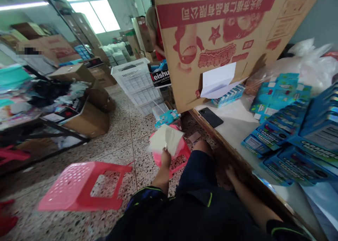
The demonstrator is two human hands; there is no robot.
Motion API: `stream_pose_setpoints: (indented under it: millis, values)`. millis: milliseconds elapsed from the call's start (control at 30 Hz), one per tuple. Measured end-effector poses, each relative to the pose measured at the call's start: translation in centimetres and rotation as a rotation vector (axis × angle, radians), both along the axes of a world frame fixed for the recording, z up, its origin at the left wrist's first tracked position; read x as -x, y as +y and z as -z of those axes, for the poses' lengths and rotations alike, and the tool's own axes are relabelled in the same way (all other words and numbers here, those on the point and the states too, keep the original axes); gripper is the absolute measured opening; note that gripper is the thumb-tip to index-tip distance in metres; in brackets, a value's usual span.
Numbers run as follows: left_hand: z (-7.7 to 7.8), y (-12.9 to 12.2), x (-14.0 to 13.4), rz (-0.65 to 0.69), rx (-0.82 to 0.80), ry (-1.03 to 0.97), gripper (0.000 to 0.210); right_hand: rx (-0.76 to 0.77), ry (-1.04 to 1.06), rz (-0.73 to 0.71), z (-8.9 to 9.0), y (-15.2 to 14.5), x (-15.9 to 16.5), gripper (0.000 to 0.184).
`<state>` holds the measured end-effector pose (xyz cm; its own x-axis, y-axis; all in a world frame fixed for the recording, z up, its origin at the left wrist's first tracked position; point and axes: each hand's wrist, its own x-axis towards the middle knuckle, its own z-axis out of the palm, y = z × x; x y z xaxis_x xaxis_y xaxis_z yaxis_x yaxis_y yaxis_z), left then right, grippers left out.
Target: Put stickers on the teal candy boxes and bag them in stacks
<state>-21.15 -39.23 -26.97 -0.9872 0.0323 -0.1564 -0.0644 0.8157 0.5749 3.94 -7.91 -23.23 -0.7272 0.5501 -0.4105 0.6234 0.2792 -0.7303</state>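
Observation:
My left hand (166, 157) is closed in a pinch on the near edge of a pale cream sheet (165, 137), perhaps a stack with a clear film over it. The sheet lies over a pink plastic stool (182, 156) in front of my knees. My right hand (229, 172) hangs low beside my right leg, close to the wooden edge of the table. It is dim and partly hidden there, so I cannot make out its fingers. Flattened blue printed cartons (167, 118) lie just beyond the stool.
A white table (232, 117) on the right bears a black phone (210, 117), stacked blue candy boxes (271, 135) and a large cardboard box (211, 33). Another pink stool (76, 188) stands left. Beyond are a white crate (139, 82) and a person in red (158, 40).

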Motion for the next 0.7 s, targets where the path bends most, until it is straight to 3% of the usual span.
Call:
stream_pose_setpoints:
  millis: [133,300,533,700]
  values:
    - [0.2,-0.6,0.1,-0.023,-0.018,-0.046,0.039,0.025,-0.083,0.165,2.8,0.3,-1.5,0.022]
    - [0.8,-0.7,-0.6,0.017,-0.082,-0.061,0.038,0.002,-0.011,0.257,4.2,0.8,-2.3,0.024]
    - [0.2,-0.3,-0.5,0.022,-0.104,-0.03,0.037,-0.043,0.181,0.275,4.6,0.3,-2.3,0.019]
    - [-0.9,1.0,-0.9,-0.056,-0.2,0.029,0.036,-0.061,0.32,0.253,3.2,-0.9,-1.9,0.014]
